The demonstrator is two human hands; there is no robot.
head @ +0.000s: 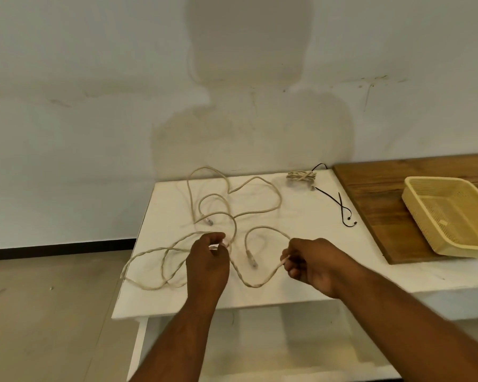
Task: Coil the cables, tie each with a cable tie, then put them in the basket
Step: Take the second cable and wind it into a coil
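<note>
Loose beige cables sprawl in loops over the white table. My left hand pinches one cable near its clear plug end at the front middle. My right hand grips the same cable a short way along, and a slack loop sags between the two hands. Another plug end lies between my hands. A coiled, tied beige cable sits at the table's back. Black cable ties lie to the right of the loose cables. The yellow mesh basket stands empty on the right.
A dark wooden board lies under the basket along the right side. A white wall rises directly behind the table. Bare concrete floor stretches to the left, below the table's left edge.
</note>
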